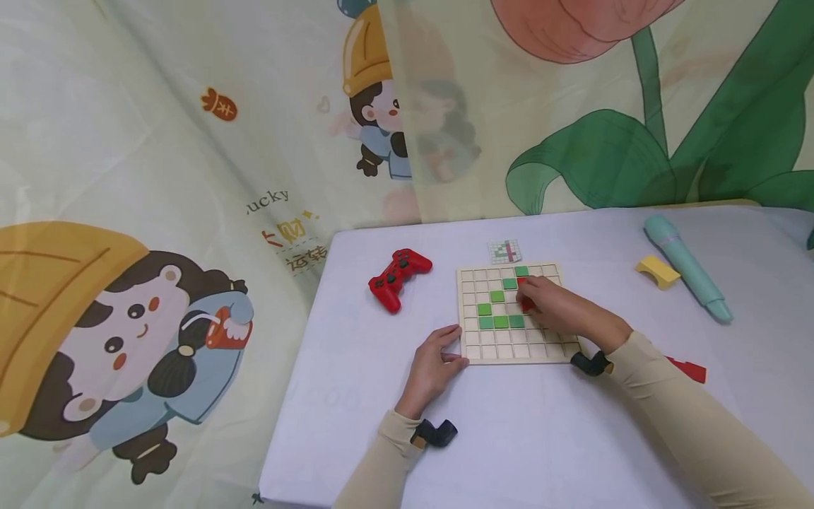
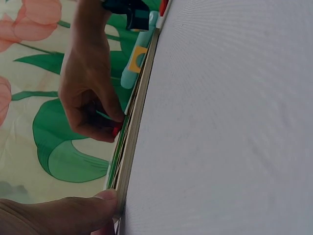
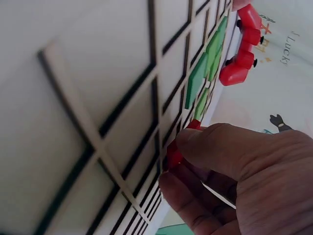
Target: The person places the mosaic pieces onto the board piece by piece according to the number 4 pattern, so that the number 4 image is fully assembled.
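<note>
A wooden grid board (image 1: 534, 352) lies on the white table. Several green tiles (image 1: 501, 322) sit in its squares, along with a red tile (image 1: 521, 281) near the upper right of the pattern. Over the middle of the board, my right hand (image 1: 553, 305) pinches a small red tile (image 3: 174, 155) between thumb and fingers, right against the grid. My left hand (image 1: 432, 367) touches the board's left edge near its lower corner, fingers apart. In the left wrist view, the left thumb (image 2: 90, 213) rests at the board's end.
A small printed pattern card (image 1: 505, 252) lies behind the board. To its left is a red game controller (image 1: 399, 279). On the right are a yellow arch block (image 1: 658, 272), a teal toy microphone (image 1: 689, 270) and a red piece (image 1: 689, 370) partly under the right sleeve.
</note>
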`<state>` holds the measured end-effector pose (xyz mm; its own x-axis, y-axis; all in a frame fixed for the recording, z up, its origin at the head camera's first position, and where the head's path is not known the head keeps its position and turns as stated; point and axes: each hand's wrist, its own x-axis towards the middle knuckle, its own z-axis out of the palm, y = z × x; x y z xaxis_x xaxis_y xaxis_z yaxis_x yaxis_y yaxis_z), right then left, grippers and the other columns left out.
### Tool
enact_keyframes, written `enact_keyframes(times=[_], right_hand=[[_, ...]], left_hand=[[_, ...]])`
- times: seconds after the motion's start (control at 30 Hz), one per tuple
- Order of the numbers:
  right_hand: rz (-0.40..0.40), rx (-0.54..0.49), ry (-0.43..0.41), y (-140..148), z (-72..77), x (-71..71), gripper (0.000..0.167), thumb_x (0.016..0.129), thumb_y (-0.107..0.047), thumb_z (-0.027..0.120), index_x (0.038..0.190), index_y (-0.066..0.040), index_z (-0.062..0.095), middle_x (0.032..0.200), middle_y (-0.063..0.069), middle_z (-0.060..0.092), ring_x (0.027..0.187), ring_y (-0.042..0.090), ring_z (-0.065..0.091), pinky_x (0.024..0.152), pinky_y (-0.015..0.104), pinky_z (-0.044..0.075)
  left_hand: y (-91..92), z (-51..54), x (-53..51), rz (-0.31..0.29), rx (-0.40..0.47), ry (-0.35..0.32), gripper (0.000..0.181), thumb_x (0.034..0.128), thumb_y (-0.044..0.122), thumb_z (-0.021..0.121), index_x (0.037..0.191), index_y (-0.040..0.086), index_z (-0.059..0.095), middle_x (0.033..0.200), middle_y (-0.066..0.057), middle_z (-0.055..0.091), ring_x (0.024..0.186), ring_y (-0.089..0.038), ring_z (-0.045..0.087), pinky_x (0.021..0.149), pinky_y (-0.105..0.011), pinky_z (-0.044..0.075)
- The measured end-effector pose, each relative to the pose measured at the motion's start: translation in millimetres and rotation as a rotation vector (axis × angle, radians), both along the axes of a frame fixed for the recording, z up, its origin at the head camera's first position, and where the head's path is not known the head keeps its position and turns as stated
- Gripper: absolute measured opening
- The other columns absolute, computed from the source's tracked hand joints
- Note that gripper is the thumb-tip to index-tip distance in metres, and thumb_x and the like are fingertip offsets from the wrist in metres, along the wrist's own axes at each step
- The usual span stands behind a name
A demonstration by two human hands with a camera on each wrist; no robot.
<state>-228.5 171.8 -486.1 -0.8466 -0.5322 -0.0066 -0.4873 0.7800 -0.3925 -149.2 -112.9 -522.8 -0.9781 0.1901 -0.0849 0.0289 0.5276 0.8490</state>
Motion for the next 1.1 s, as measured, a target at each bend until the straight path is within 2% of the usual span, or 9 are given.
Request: enact_keyframes(times=[0.3, 0.53, 0.7, 0.77, 0.97, 1.1], right_hand=[[0.01, 0.014, 0.031, 2, -3.8, 3.5, 0.016, 0.097, 0.003, 0.072, 0.11, -0.007, 0.072, 0.111, 0.008, 0.065, 0.103, 0.022, 0.059, 0.092, 0.041, 0.061], [-0.009, 0.019, 0.026, 2, -3.2, 3.5, 0.017, 0.096, 0.003, 0.074, 0.11, -0.006, 0.074, 0.113, 0.01, 0.067, 0.105, 0.024, 0.061, 0.095, 0.044, 0.062], [-0.008, 0.021, 0.038, 3, -1.0, 3.4, 0.016, 0.096, 0.003, 0.074, 0.11, -0.006, 0.073, 0.11, 0.008, 0.068, 0.103, 0.023, 0.061, 0.095, 0.043, 0.062], [-0.019, 0.014, 0.015, 5, 1.3, 4.2, 0.018, 0.097, 0.002, 0.073, 0.113, -0.006, 0.073, 0.111, 0.008, 0.068, 0.104, 0.024, 0.061, 0.095, 0.044, 0.062], [-0.089, -0.041, -0.023, 34, 17.8, 22.0, 0.028, 0.098, -0.001, 0.072, 0.127, -0.003, 0.07, 0.125, 0.017, 0.067, 0.115, 0.033, 0.065, 0.099, 0.052, 0.062], [-0.139, -0.053, 0.038, 73, 27.1, 43.7, 0.033, 0.095, 0.002, 0.074, 0.128, -0.001, 0.068, 0.124, 0.022, 0.067, 0.109, 0.036, 0.068, 0.093, 0.053, 0.063]], left_hand=[[3.0, 2.2, 1.6, 0.01, -0.026, -0.024, 0.066, 0.088, -0.002, 0.083, 0.149, 0.009, 0.062, 0.158, -0.005, 0.058, 0.093, -0.007, 0.075, 0.08, -0.018, 0.063], [2.9, 3.5, 1.6, -0.001, -0.024, -0.009, 0.065, 0.0877, -0.002, 0.083, 0.149, 0.007, 0.063, 0.158, -0.007, 0.058, 0.092, -0.009, 0.075, 0.079, -0.019, 0.063], [3.6, 5.1, -0.3, 0.004, -0.028, -0.026, 0.065, 0.0886, -0.001, 0.083, 0.15, 0.009, 0.062, 0.159, -0.005, 0.057, 0.093, -0.007, 0.074, 0.08, -0.019, 0.063], [4.0, 6.0, -0.8, 0.006, -0.03, -0.035, 0.065, 0.0892, 0.0, 0.083, 0.15, 0.01, 0.062, 0.159, -0.003, 0.057, 0.094, -0.007, 0.074, 0.081, -0.019, 0.063], [4.1, 5.4, -0.7, 0.005, -0.022, -0.036, 0.065, 0.0892, 0.0, 0.083, 0.15, 0.01, 0.062, 0.159, -0.004, 0.057, 0.094, -0.007, 0.074, 0.082, -0.02, 0.063], [2.5, 4.1, 0.0, 0.014, -0.025, -0.026, 0.065, 0.0883, -0.001, 0.083, 0.149, 0.008, 0.063, 0.158, -0.005, 0.057, 0.094, -0.009, 0.075, 0.081, -0.021, 0.064]])
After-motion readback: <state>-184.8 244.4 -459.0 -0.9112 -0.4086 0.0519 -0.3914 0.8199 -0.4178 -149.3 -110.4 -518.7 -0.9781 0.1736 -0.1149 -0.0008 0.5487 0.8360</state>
